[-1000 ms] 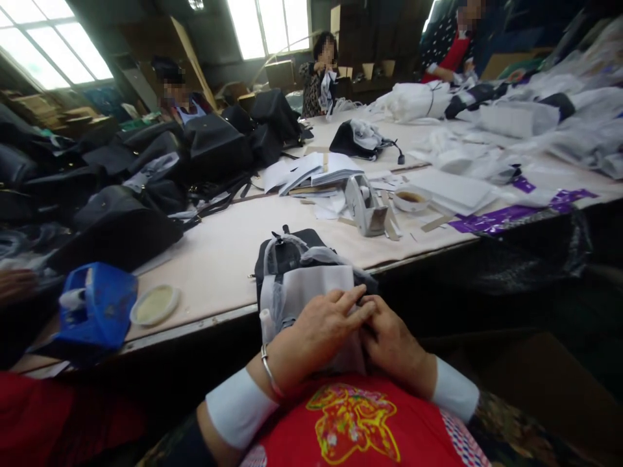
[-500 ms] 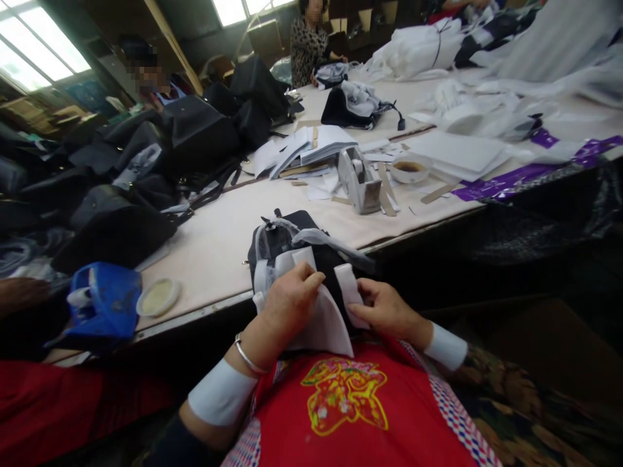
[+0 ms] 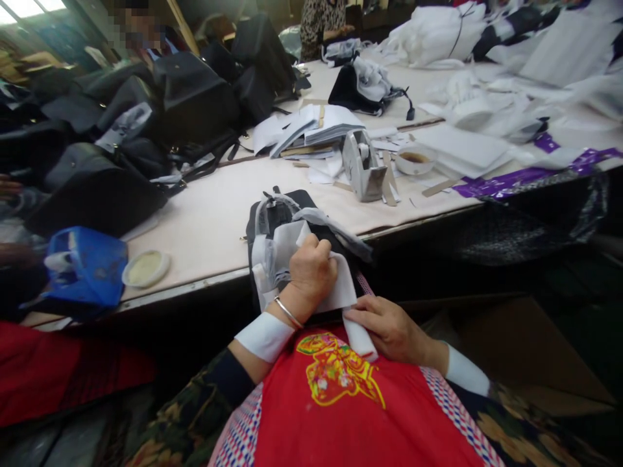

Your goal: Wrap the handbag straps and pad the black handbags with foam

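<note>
A black bag with wrapped handles rests at the table's front edge, right before me. My left hand is closed on a white foam sheet over the bag's front. Lower and to the right, my right hand pinches a narrow white foam strip against the edge of my red apron. The strip's upper end meets the sheet's lower corner. My left hand hides part of the sheet and the bag's front.
Beyond the bag stand a tape dispenser, stacked white papers and a round tape roll. Black bags pile up at left. A blue container and a pale round dish sit near the edge. Other people stand behind.
My left hand has moved up and slightly right with the sheet. My right hand has lowered the strip, which was upright beside the bag and now tilts down onto my apron.
</note>
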`<state>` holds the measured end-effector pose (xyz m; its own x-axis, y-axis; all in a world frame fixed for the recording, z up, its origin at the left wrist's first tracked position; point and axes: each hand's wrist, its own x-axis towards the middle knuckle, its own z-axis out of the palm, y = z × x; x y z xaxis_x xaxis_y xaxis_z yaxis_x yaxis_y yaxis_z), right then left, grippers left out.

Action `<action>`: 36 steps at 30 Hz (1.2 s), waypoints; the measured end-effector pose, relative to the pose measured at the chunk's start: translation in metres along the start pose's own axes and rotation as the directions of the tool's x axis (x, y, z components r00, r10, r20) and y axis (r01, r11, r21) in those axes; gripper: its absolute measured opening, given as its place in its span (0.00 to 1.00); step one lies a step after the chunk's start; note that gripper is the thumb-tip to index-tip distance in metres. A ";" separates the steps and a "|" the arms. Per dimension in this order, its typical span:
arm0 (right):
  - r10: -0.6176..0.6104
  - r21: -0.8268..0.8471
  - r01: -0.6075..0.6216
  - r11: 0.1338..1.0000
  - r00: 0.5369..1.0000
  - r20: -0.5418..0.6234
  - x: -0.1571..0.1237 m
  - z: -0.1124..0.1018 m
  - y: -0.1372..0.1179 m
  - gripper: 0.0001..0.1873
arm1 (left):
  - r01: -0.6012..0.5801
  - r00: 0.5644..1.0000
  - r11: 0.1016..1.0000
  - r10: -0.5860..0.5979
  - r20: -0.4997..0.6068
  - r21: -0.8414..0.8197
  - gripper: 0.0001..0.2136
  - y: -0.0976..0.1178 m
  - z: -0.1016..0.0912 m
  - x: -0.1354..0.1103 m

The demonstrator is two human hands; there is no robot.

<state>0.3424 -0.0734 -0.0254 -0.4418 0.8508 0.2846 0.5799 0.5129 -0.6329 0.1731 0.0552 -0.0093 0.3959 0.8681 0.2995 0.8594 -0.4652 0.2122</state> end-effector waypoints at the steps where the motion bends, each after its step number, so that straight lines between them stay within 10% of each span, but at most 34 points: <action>1: -0.018 -0.070 0.019 0.997 1.000 0.017 0.003 0.001 -0.001 0.17 | -0.014 1.000 0.999 0.014 -0.006 -0.032 0.08 0.002 0.003 -0.002; 7: 0.237 0.267 -0.232 0.935 0.971 0.016 0.007 -0.002 -0.001 0.25 | -0.218 0.974 0.912 0.227 -0.014 -0.348 0.34 -0.008 -0.006 -0.032; 13: 0.661 0.590 -0.583 0.558 0.742 0.109 0.019 0.010 0.000 0.23 | -0.269 0.938 0.819 0.342 0.054 -0.506 0.42 -0.019 -0.010 -0.047; 20: 0.407 0.070 -0.402 0.913 0.887 -0.218 0.027 0.020 0.010 0.19 | -0.265 0.947 0.814 0.320 0.018 -0.516 0.38 -0.026 -0.014 -0.043; 31: 0.468 -0.200 -0.462 0.864 0.884 -0.019 0.027 0.007 0.020 0.16 | -0.423 0.827 0.869 0.486 0.282 -0.255 0.21 -0.019 -0.003 -0.059; 36: 0.143 -0.356 -0.252 0.900 0.941 -0.306 0.077 -0.017 0.020 0.12 | -0.447 0.825 0.862 0.501 0.261 -0.241 0.18 -0.019 -0.001 -0.059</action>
<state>0.3316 0.0042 -0.0036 -0.1237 0.9091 0.3977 0.8771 0.2876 -0.3846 0.1329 0.0128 -0.0306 0.8418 0.5284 0.1102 0.4856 -0.8306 0.2727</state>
